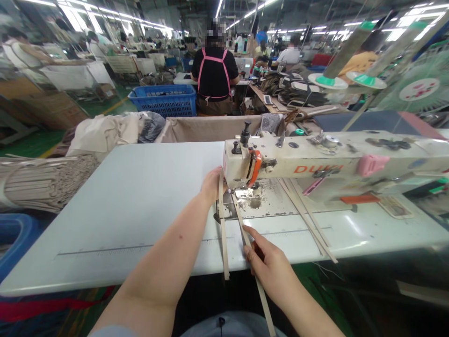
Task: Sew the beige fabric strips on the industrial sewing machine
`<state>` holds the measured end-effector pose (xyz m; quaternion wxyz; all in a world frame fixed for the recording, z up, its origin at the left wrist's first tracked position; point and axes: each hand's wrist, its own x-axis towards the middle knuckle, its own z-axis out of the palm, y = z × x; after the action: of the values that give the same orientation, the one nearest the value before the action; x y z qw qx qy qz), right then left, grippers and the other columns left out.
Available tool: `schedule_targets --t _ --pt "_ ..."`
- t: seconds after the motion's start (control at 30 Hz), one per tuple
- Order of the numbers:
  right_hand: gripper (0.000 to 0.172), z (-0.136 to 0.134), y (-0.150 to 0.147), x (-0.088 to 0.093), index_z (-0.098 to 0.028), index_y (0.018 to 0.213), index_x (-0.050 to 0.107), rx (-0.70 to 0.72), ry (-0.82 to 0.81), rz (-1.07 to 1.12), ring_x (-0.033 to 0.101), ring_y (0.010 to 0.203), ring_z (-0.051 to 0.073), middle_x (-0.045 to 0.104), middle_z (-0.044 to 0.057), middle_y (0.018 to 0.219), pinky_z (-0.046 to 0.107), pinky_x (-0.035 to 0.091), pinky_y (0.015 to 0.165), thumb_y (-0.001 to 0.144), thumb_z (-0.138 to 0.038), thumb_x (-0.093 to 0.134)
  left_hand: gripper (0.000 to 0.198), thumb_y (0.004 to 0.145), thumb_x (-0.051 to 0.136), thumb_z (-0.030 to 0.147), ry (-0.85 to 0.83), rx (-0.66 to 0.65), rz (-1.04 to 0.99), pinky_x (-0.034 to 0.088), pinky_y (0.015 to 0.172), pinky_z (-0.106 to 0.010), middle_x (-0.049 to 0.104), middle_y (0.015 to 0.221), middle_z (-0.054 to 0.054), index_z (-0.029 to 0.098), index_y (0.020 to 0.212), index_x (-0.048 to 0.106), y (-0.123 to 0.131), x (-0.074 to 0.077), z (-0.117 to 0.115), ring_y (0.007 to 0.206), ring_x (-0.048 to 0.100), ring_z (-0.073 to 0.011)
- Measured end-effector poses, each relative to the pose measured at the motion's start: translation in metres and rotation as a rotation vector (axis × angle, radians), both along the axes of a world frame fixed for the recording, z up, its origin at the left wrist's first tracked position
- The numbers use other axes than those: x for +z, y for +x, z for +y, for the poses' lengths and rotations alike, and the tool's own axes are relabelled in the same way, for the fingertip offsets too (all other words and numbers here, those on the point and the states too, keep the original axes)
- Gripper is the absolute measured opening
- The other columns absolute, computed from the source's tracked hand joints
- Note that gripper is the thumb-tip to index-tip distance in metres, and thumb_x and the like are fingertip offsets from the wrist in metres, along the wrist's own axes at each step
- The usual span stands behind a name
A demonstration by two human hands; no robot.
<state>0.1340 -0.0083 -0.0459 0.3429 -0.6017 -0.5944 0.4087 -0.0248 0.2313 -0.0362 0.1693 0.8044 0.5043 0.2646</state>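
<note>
My right hand (267, 256) pinches a narrow beige fabric strip (264, 299) between thumb and fingers, at the front edge of the sewing table. From there this strip runs up to the presser foot of the sewing machine (291, 161), and its other end hangs down towards my lap. My left hand (211, 185) lies just left of the machine head, near the needle area. Its fingers are mostly hidden behind another beige strip (224, 248) and the machine head. That second strip passes across the hand and hangs slightly over the table's front edge.
Several loose strips (308, 217) lie under the machine arm, to the right. A big bundle of strips (49, 182) sits left of the white table (140, 196). Thread cones (351, 51) stand at upper right. Ahead, a co-worker (214, 70) sits beside a blue basket (164, 99).
</note>
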Motion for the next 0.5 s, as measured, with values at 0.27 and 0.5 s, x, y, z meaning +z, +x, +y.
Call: schedule_targets --t 0.27,0.5 --pt "0.051 0.0006 -0.0028 0.0019 -0.026 0.146 0.058 -0.052 0.008 0.001 0.072 0.085 0.026 0.071 0.003 0.081 0.036 0.057 0.078 0.097 -0.041 0.054 0.026 0.085 0.064 0.029 0.060 -0.009 -0.050 0.054 0.102 -0.045 0.077 0.113 -0.010 0.019 0.106 0.076 -0.0001 -0.0028 -0.0011 0.113 0.067 -0.0360" --pt "0.051 0.0032 -0.0028 0.0028 -0.026 0.145 0.059 -0.044 0.022 -0.011 0.071 0.084 0.026 0.073 0.004 0.086 0.035 0.056 0.075 0.096 -0.038 0.054 0.028 0.086 0.063 0.028 0.057 -0.037 -0.075 0.052 0.102 -0.049 0.076 0.115 -0.014 0.017 0.107 0.077 0.0006 -0.0014 -0.0003 0.115 0.066 -0.0388"
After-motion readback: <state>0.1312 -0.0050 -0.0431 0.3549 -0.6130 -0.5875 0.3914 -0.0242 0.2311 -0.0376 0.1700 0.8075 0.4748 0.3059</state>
